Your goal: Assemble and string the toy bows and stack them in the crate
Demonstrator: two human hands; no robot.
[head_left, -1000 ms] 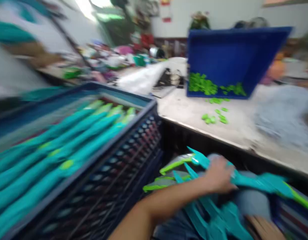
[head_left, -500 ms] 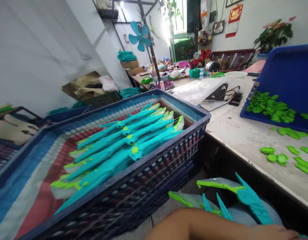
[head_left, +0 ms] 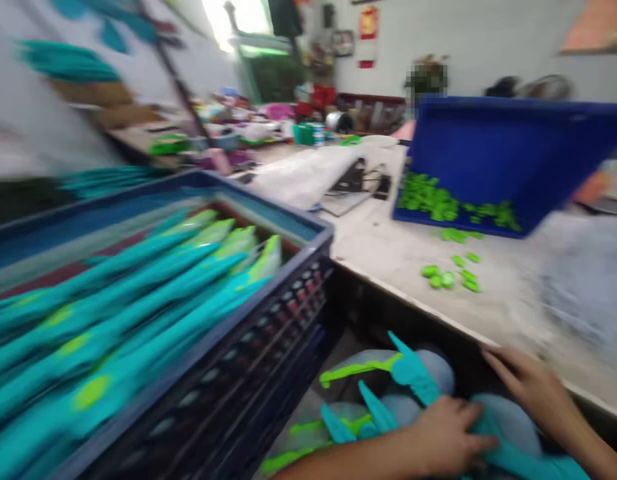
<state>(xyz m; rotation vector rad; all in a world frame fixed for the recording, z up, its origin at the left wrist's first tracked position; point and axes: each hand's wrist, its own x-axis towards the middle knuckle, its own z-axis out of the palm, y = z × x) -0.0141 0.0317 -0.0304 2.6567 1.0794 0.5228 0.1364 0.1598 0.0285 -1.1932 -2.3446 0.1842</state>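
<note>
Low in the view, my left hand (head_left: pixel 445 433) lies over teal plastic parts (head_left: pixel 418 380) with bright green edges and clear covers; its fingers are bent against a teal piece, and whether it grips is blurred. My right hand (head_left: pixel 531 383) is to the right, fingers extended at the table's front edge, holding nothing visible. Rounded translucent shapes (head_left: pixel 511 420) sit between and below the hands. At the left, a dark blue crate (head_left: pixel 268 333) with a striped lining holds several long teal pieces (head_left: pixel 153 300) with green patches.
A white table (head_left: pixel 378 260) stretches behind my hands. A blue bin (head_left: pixel 488 153) tipped on its side holds small green parts (head_left: pixel 428 200), with more green pieces (head_left: pixel 448 277) in front. Clear plastic (head_left: pixel 583 280) lies at the right; a white sheet (head_left: pixel 303 173) lies farther back.
The view has swung right, so the crate sits farther left and the bin shows more fully. My right hand has come into view, and more of my left hand shows over the teal parts.
</note>
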